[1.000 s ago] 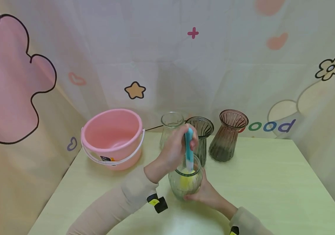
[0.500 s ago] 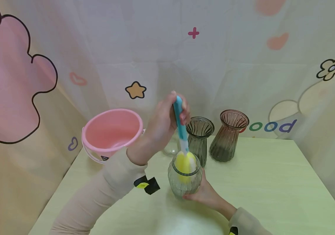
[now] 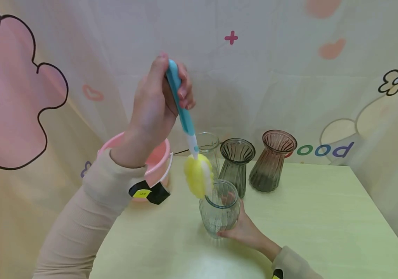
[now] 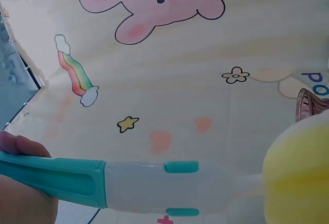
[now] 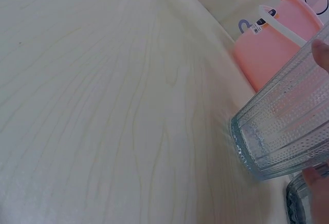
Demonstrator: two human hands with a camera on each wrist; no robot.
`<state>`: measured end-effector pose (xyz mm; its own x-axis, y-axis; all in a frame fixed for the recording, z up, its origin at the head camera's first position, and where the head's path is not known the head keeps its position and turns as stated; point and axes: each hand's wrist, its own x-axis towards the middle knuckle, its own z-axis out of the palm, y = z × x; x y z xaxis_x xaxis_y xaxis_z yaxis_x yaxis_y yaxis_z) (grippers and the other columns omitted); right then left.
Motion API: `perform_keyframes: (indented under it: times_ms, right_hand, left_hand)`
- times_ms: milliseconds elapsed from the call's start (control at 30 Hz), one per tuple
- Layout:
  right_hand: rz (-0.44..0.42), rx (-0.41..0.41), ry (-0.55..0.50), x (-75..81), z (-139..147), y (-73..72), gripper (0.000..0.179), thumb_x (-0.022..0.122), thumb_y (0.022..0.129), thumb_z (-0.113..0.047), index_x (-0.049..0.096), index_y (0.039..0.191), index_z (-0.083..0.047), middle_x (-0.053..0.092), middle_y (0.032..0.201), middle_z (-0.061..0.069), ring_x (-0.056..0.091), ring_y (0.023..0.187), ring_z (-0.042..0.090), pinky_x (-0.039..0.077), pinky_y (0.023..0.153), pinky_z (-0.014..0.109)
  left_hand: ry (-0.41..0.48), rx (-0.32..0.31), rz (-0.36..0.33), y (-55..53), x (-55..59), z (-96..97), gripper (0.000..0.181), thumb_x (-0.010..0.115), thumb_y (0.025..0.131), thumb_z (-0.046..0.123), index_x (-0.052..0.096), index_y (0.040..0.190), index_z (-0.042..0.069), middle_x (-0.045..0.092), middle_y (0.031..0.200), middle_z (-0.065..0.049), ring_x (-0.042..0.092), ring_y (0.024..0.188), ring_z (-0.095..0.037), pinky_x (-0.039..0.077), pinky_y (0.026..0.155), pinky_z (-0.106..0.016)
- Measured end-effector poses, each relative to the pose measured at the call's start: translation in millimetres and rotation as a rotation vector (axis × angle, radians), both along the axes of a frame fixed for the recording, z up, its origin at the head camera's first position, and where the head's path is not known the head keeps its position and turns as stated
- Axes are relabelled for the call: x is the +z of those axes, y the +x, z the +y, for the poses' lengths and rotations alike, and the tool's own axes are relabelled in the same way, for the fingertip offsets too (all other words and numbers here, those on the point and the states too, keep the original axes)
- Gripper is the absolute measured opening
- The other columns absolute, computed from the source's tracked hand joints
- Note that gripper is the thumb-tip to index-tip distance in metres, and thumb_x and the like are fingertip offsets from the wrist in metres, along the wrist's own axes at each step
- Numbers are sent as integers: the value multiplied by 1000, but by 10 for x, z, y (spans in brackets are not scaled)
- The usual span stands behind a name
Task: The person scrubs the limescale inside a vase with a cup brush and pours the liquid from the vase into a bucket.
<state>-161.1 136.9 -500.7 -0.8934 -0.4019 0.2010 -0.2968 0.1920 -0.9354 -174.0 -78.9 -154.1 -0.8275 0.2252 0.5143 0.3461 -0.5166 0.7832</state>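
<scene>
My left hand (image 3: 157, 99) grips the teal handle of a sponge bottle brush (image 3: 179, 102), holding it high and slanted. Its yellow and white sponge head (image 3: 197, 176) hangs just outside the left rim of a ribbed clear glass vase (image 3: 218, 217), overlapping that rim in the head view. Around the vase's right side curls my right hand (image 3: 246, 230), thumb low at the front and fingers partly hidden behind the glass. In the right wrist view the textured wall and base of the vase (image 5: 282, 121) show beside my fingertips (image 5: 311, 176).
Behind stand a clear glass vase (image 3: 208, 141), a dark grey vase (image 3: 237, 151) and a pink-to-grey vase (image 3: 272, 162). A pink bucket (image 3: 158, 155) with a white handle is at the left, partly covered by my left arm. A printed curtain (image 3: 272, 77) hangs behind the table (image 3: 317, 209).
My left hand has drawn the brush up out of the vase and moved it left, so the sponge head is now outside. The right hand and its vase have stayed in place.
</scene>
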Motion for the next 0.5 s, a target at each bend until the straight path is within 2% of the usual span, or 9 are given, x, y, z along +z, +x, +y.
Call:
perform_keyframes:
  times_ms: [100, 200, 300, 367, 500]
  right_hand:
    - [20, -5, -2, 7, -5, -4, 110, 84, 61, -15, 10, 142, -20, 34, 143, 12, 38, 128, 34, 25, 103, 58]
    - [27, -12, -2, 43, -18, 7, 111, 83, 60, -9, 10, 142, -16, 34, 143, 15, 38, 127, 36, 25, 102, 59]
    - [34, -24, 12, 150, -43, 53, 110, 83, 60, -6, 9, 142, -11, 35, 142, 19, 38, 127, 38, 25, 102, 60]
    - [33, -30, 23, 224, -58, 85, 111, 82, 60, -6, 9, 142, -8, 36, 141, 21, 38, 126, 39, 24, 102, 60]
    - [24, -42, 42, 308, -78, 128, 112, 82, 59, -5, 8, 143, -8, 36, 141, 20, 38, 126, 39, 25, 102, 60]
  left_hand:
    - [-65, 53, -64, -56, -58, -30, 43, 30, 100, 29, 49, 71, 5, 39, 56, -4, 34, 50, -18, 34, 51, -27]
    - [-208, 122, -163, -193, -278, -39, 41, 33, 100, 32, 50, 73, 6, 42, 57, -2, 37, 50, -16, 35, 52, -26]
    - [-370, 174, -285, -382, -616, -38, 39, 34, 99, 36, 51, 80, 6, 44, 59, -1, 40, 51, -12, 38, 52, -23]
    - [-466, 197, -361, -510, -880, -35, 38, 34, 99, 37, 51, 84, 7, 45, 61, 1, 41, 52, -10, 39, 52, -21]
    - [-581, 220, -490, -696, -1368, -23, 38, 31, 99, 37, 50, 89, 7, 45, 65, 2, 40, 54, -8, 37, 52, -19]
